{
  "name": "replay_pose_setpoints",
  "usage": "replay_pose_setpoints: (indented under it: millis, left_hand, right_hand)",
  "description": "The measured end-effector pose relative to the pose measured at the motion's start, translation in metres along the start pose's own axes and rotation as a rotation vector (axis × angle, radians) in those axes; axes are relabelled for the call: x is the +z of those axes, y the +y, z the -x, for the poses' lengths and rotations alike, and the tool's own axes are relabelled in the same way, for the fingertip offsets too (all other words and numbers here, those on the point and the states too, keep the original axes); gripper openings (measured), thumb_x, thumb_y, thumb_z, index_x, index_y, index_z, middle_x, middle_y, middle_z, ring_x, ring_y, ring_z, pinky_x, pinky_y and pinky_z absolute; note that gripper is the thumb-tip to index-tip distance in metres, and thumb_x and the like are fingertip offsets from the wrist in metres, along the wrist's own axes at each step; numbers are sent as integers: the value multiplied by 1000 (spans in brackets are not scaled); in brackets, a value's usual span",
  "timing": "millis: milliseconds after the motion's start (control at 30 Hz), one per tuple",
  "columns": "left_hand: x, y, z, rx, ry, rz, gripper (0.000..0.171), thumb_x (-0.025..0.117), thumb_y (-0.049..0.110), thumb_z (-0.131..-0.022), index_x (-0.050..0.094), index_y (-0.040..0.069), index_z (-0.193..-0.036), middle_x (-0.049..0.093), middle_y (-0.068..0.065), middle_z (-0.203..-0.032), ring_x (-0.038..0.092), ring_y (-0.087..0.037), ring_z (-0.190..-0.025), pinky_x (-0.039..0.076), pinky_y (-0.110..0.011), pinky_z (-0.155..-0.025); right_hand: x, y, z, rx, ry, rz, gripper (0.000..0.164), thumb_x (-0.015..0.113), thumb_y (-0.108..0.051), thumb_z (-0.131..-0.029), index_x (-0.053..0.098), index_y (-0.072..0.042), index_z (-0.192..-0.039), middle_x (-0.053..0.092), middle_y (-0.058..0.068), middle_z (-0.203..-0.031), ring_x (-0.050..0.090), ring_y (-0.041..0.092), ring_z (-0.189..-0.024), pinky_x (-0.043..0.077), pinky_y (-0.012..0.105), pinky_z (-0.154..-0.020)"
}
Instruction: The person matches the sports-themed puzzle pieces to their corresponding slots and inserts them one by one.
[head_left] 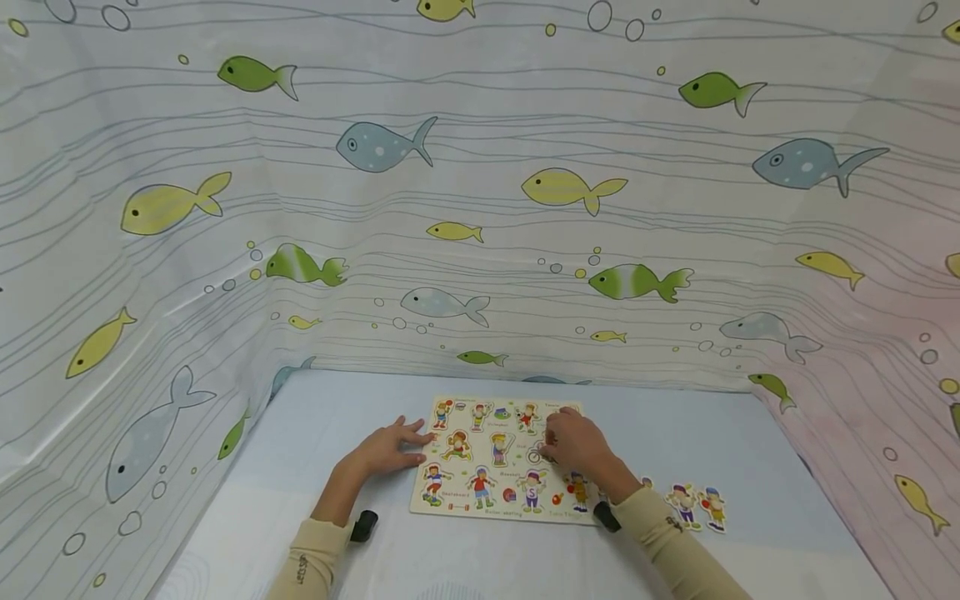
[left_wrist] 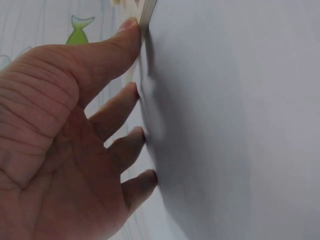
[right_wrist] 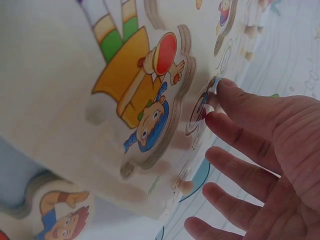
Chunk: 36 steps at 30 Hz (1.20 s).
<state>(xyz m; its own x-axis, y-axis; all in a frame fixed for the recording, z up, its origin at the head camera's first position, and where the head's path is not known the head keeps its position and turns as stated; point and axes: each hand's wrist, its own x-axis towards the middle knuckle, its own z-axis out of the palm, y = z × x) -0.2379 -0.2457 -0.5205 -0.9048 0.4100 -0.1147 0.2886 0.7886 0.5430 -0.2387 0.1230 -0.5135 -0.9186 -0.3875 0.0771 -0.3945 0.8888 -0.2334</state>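
A pale puzzle board (head_left: 481, 456) printed with sports children lies flat on the table. My left hand (head_left: 392, 447) rests at its left edge, fingers spread; in the left wrist view the thumb (left_wrist: 127, 40) touches the board's side and the other fingertips meet the tabletop. Over the board's upper right is my right hand (head_left: 579, 443). Its thumb and index finger pinch a small puzzle piece (right_wrist: 204, 106) with blue and red on it, at a recess beside the printed bicycle (head_left: 534, 455). The fingers partly cover this piece. Close by sits a girl figure (right_wrist: 142, 90) in orange.
Right of the board lie loose figure pieces, one with a purple cap (head_left: 684, 504) and one in orange (head_left: 714, 508); another is partly hidden by the right sleeve (head_left: 660, 525). Fish-patterned sheeting (head_left: 510, 275) surrounds the table (head_left: 300, 417) at the back and sides.
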Motion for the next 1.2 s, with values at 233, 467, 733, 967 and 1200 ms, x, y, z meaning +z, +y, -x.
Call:
replay_pose_setpoints:
  millis: [233, 467, 733, 967, 1200]
  left_hand:
    - [-1, 1, 1, -1, -3, -1, 44, 74, 28, -88, 66, 11, -129, 45, -15, -149, 25, -49, -141, 25, -65, -109]
    - [-3, 4, 2, 1, -4, -9, 44, 74, 27, -88, 66, 11, -129, 45, -16, -149, 26, -49, -141, 26, -64, -109]
    - [-2, 5, 3, -10, 1, 0, 43, 74, 25, -88, 67, 11, -128, 45, -15, -149, 25, -49, -141, 25, -65, -109]
    - [-2, 3, 2, -37, -1, -1, 43, 75, 25, -88, 67, 15, -129, 44, -11, -150, 24, -45, -143, 25, -63, -110]
    - [-2, 4, 2, -27, -5, 4, 43, 74, 26, -88, 67, 14, -128, 44, -12, -150, 24, -47, -142, 25, -64, -110]
  right_hand:
    - [-4, 4, 5, -14, 33, -8, 24, 83, -35, -79, 65, -23, -71, 60, -9, -84, 53, 15, -89, 48, 32, -66]
    - [-9, 4, 10, -20, 44, -43, 20, 83, -31, -81, 67, -21, -74, 65, -3, -96, 57, 21, -107, 52, 39, -80]
    - [-17, 10, 23, -36, 19, -83, 13, 81, -26, -83, 72, -16, -83, 67, 1, -104, 55, 26, -116, 49, 43, -93]
    - [-19, 19, 32, -15, -18, -61, 16, 80, -27, -83, 74, -15, -91, 66, 4, -122, 50, 30, -127, 44, 46, -102]
    - [-22, 26, 41, 13, -53, -48, 19, 80, -30, -83, 75, -16, -94, 66, 4, -120, 46, 33, -132, 40, 49, -106]
